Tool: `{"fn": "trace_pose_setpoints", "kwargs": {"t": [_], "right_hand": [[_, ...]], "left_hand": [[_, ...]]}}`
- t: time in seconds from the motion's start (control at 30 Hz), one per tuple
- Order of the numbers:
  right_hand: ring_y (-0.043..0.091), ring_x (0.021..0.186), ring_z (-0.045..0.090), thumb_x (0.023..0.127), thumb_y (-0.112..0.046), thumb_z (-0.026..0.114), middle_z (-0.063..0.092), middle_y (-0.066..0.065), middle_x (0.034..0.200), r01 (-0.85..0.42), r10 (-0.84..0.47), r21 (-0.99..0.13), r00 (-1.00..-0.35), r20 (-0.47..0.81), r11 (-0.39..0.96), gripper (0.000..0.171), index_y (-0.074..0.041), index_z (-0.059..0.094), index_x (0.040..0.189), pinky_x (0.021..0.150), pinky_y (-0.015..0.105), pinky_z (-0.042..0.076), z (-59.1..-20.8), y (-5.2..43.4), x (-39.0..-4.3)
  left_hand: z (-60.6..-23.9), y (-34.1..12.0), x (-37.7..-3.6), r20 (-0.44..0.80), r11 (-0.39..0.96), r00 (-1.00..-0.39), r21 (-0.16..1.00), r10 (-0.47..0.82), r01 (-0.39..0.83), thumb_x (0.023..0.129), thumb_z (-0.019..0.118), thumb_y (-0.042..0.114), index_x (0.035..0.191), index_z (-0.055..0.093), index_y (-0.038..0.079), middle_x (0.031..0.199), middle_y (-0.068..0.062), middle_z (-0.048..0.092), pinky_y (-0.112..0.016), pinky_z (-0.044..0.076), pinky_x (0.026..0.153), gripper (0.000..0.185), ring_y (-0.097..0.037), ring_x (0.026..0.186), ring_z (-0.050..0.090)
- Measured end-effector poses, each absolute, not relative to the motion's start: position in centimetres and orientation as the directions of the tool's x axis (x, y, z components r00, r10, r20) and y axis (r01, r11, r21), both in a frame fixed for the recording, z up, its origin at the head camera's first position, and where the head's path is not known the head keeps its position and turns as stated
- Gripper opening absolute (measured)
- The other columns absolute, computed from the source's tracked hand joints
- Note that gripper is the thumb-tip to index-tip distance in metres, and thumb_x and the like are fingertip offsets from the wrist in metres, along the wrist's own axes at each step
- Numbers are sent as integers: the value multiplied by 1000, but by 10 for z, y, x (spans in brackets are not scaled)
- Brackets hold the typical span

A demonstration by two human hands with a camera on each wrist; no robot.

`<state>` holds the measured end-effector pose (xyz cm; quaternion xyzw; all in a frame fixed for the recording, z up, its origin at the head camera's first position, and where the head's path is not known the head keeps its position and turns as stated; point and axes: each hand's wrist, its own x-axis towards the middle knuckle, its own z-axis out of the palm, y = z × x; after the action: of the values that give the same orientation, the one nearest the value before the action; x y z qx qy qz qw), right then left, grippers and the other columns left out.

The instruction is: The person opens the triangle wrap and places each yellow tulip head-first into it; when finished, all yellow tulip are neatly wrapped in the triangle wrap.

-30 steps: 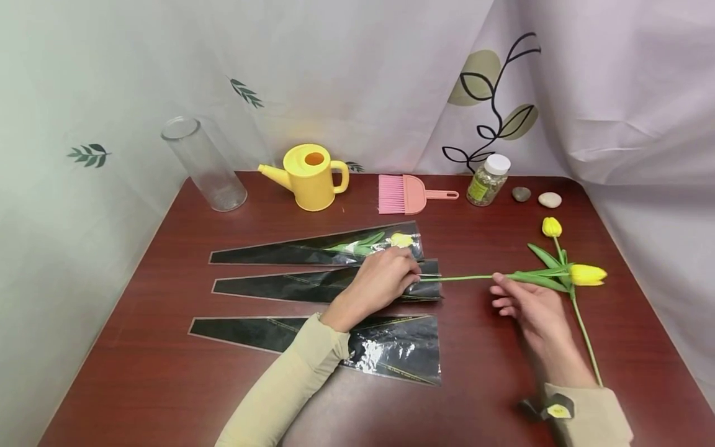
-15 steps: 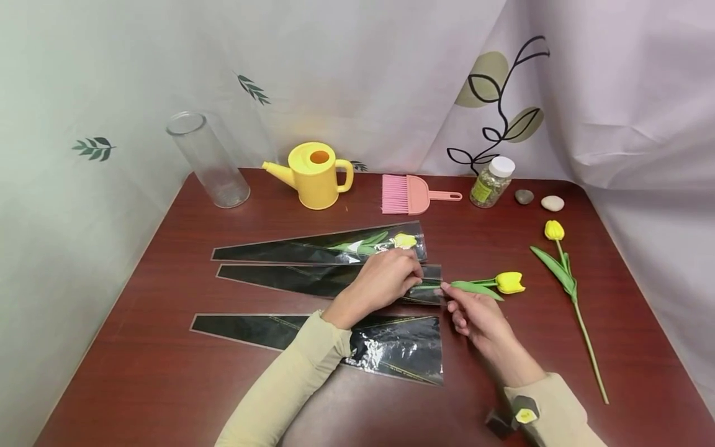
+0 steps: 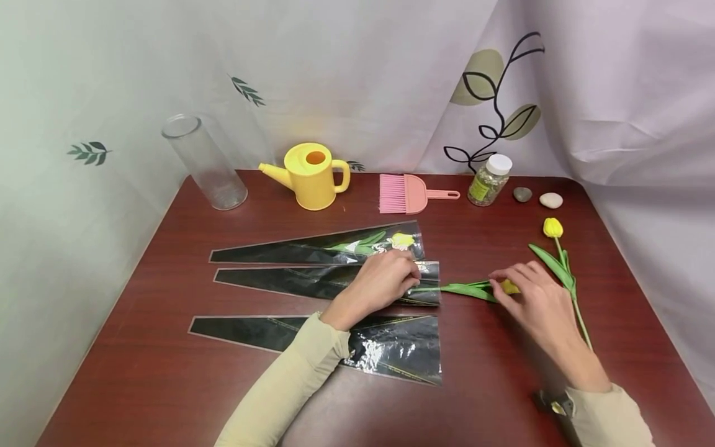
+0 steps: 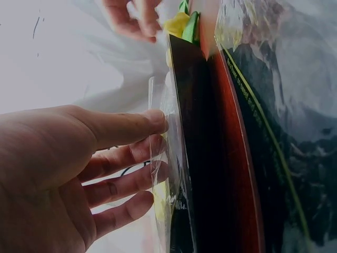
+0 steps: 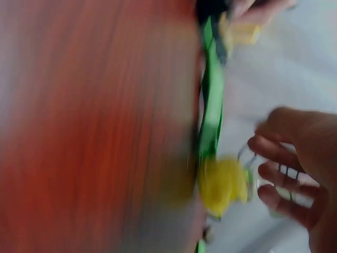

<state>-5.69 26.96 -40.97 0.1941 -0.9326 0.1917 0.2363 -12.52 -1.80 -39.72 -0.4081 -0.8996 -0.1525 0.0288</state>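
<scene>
The yellow tulip (image 3: pixel 479 289) I am working with lies flat on the red-brown table (image 3: pixel 167 372) just right of the frame's centre, its stem tip inside the open mouth of the middle cellophane sleeve (image 3: pixel 313 282) and its leaves and bloom outside. My left hand (image 3: pixel 380 282) rests on that sleeve's wide end, the fingertips pinching the clear film at the opening; from the wrist I see my fingers (image 4: pixel 131 126) lying nearly straight against the plastic edge. My right hand (image 3: pixel 536 298) sits over the bloom, fingers loosely bent and touching the yellow head; the wrist view is too blurred to tell whether they actually close on it. Above the middle sleeve lies another sleeve (image 3: pixel 318 247) with a tulip already inside, and below it a third, empty sleeve (image 3: pixel 318 344). A loose tulip (image 3: pixel 561 264) lies at the right, close to my right hand. Along the back edge, from left to right, stand a clear glass cylinder (image 3: pixel 203 162), a yellow watering can (image 3: pixel 310 176), a pink brush (image 3: pixel 410 194), a small jar with a white lid (image 3: pixel 488 180) and two pebbles (image 3: pixel 536 197).
</scene>
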Motion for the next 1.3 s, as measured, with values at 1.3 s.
{"fn": "trace_pose_setpoints", "kwargs": {"t": [1.3], "right_hand": [[24, 94, 53, 76, -15, 78, 63, 4, 102, -598, -514, -166, -775, 366, 784, 12, -12, 71, 85, 78, 43, 44, -412, 226, -85]], "left_hand": [[-392, -15, -122, 198, 606, -649, 239, 735, 759, 93, 69, 28, 95, 77, 25, 91, 10, 61, -30, 51, 69, 9, -10, 88, 60]]}}
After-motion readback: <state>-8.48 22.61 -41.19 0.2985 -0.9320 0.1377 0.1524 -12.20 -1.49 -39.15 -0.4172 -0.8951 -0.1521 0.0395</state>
